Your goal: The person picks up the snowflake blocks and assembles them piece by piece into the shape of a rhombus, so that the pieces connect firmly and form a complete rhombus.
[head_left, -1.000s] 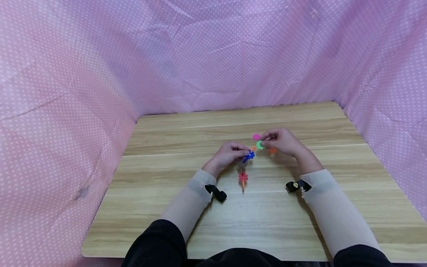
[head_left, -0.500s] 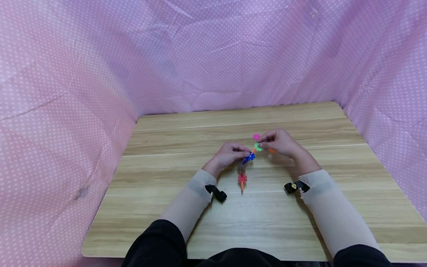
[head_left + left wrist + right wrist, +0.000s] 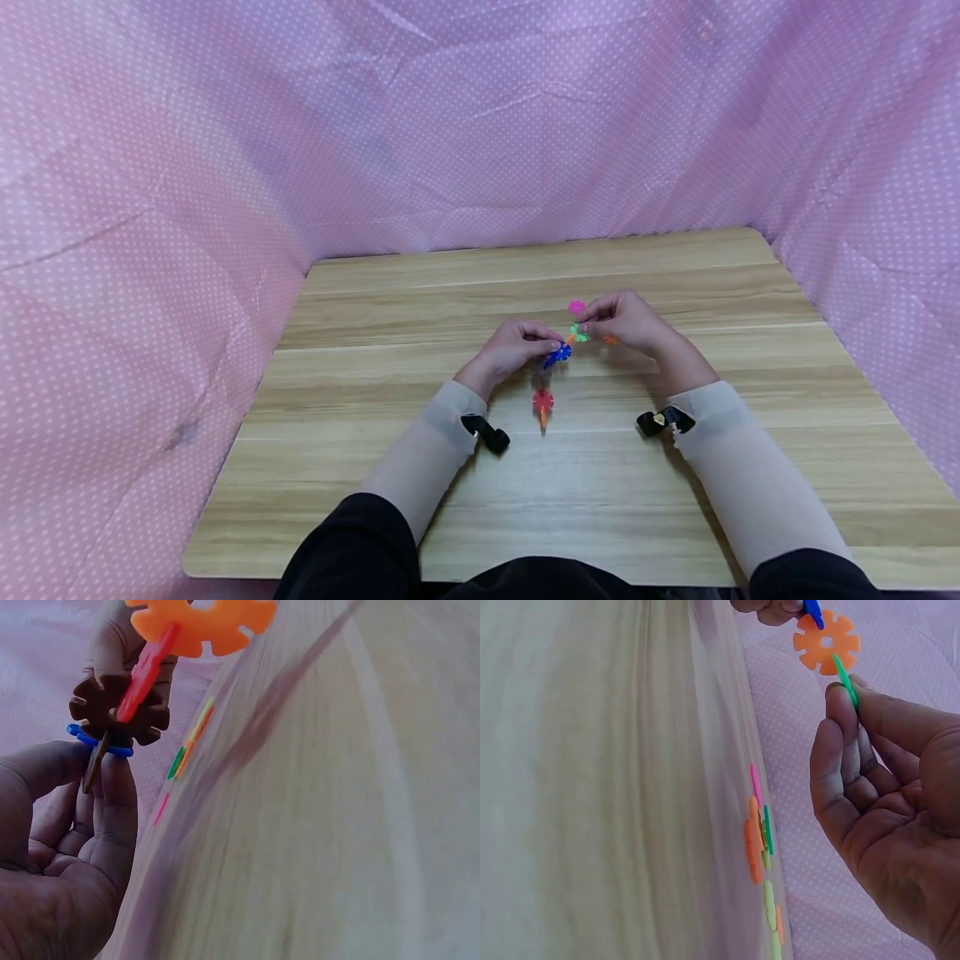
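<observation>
My left hand [image 3: 516, 348] pinches a blue notched disc [image 3: 558, 354] between thumb and fingertips. It belongs to a chain of interlocking snowflake discs. Below the blue one come a brown disc [image 3: 112, 709], a red disc [image 3: 543, 402] and an orange disc [image 3: 210, 626], stretching towards the body. On the blue disc's other side an orange disc [image 3: 826, 643] is slotted in. My right hand [image 3: 626, 323] pinches a green disc [image 3: 846, 681], its edge at a notch of that orange disc. How deep the green edge sits I cannot tell.
Loose discs lie on the wooden table [image 3: 360, 467] beyond the hands: a pink disc [image 3: 576, 307], an orange disc [image 3: 611, 339] partly behind the right hand, and several more in the right wrist view. Pink dotted cloth [image 3: 465, 133] hangs behind the table.
My right hand has moved slightly left and towards the body with the green disc, closer to the left hand. The chain's lower end has shifted slightly left. The left hand is almost still.
</observation>
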Available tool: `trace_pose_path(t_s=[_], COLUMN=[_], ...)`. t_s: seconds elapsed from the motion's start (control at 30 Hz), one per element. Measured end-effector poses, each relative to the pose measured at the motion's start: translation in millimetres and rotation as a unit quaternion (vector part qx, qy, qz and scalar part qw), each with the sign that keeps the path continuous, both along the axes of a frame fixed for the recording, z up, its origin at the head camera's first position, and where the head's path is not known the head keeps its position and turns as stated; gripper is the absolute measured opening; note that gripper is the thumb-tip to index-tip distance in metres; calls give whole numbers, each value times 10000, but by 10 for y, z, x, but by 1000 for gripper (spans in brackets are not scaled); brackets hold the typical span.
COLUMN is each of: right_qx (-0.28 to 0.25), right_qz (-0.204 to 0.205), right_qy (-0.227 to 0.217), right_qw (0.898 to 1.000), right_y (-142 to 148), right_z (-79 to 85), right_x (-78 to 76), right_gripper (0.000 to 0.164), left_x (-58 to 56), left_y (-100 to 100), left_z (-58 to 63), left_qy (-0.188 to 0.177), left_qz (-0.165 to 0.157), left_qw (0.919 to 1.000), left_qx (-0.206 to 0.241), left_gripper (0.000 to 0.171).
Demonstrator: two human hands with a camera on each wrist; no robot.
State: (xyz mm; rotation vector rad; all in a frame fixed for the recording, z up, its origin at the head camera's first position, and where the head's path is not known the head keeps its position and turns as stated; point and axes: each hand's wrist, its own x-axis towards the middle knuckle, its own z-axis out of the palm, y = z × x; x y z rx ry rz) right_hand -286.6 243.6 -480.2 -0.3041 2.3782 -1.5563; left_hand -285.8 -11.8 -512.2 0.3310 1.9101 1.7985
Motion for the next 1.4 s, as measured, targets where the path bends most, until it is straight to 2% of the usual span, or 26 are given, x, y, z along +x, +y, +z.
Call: trace_pose_path(t_s=[0.23,0.43,0.57,0.77,0.93,1.17,1.4], right_qx=[-112,-556,-887,-1198,-1239,-1111,-986], right_qz=[131,304,198,-53,157,357,472], right_qy=[-1,-150,-327,-510,-506,-493,-475], right_qw=[9999,9979,9953,9915,9909,9919,9929], right_y=[8,-19,-49,-72,-102,-163,-188], right_z=[-15,-46,-54,-38,-46,-78,-49], right_x=[7,-13,-24,-14,-14,14,45], right_gripper=[25,31,33,27,27,23,18], left_x=[-8,-24,-26,-16,-22,-20,-16], left_y=[-5,5,28,45,48,67,59], left_z=[9,-1,-7,-14,-31,-43,-44], left_qy=[-106,-283,-287,-368,-329,-367,-248], left_qz=[49,220,317,236,259,365,355], left_qw=[9999,9990,9976,9957,9951,9898,9902], left_qx=[37,272,538,818,893,1329,1328], left_gripper=[14,17,18,20,20,20,18])
